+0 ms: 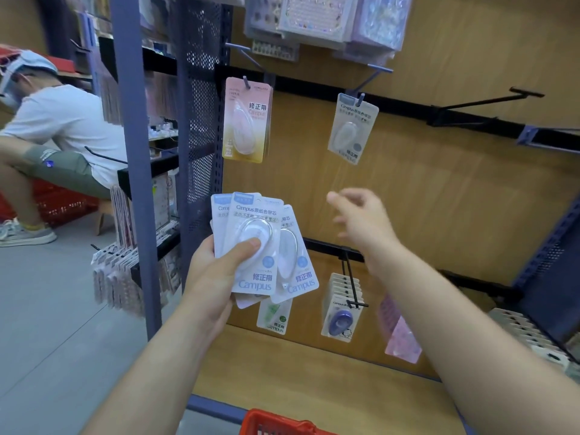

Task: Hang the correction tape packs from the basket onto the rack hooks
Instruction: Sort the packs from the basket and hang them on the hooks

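Left hand (216, 271) grasps a fanned stack of correction tape packs (260, 243), below and left of the hanging grey pack (353, 127); right hand (361, 221), released and empty, hovers just below that pack; pulling one card free could loosen the fan and spill packs.

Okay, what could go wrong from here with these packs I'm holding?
The left hand grips a loose fan of packs mainly with the thumb; pulling one out may spill the rest. The grey pack on its hook hangs tilted, so a bump from the right hand might knock it off.
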Demonstrator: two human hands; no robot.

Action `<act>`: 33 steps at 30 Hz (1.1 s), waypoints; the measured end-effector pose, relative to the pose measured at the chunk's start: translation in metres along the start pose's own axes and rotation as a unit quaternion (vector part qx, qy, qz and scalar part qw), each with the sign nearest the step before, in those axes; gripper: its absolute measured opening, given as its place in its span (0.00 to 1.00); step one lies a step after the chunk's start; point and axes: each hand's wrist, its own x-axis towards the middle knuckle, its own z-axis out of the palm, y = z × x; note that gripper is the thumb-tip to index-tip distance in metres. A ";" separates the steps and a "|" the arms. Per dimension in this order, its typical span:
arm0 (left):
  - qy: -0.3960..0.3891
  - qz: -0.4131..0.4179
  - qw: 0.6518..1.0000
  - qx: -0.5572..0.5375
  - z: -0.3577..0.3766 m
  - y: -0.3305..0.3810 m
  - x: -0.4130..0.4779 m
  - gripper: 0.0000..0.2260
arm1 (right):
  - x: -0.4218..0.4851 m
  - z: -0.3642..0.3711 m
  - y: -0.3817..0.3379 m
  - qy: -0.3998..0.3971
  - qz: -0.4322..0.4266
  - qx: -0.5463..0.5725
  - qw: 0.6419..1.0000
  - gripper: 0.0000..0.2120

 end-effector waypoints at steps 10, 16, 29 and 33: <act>0.000 -0.031 0.999 0.031 0.008 -0.013 -0.005 0.13 | -0.055 0.003 0.049 -0.178 0.047 0.047 0.982 0.15; -0.009 -0.029 0.999 0.036 0.011 -0.016 -0.004 0.12 | -0.043 -0.014 0.048 -0.103 0.052 0.062 0.991 0.08; -0.023 0.014 0.999 0.040 0.014 0.000 -0.005 0.11 | 0.034 -0.026 -0.056 0.053 -0.129 0.152 0.978 0.12; -0.026 0.022 0.998 0.045 0.015 0.003 -0.005 0.17 | 0.042 -0.021 -0.051 0.065 -0.113 0.157 0.979 0.12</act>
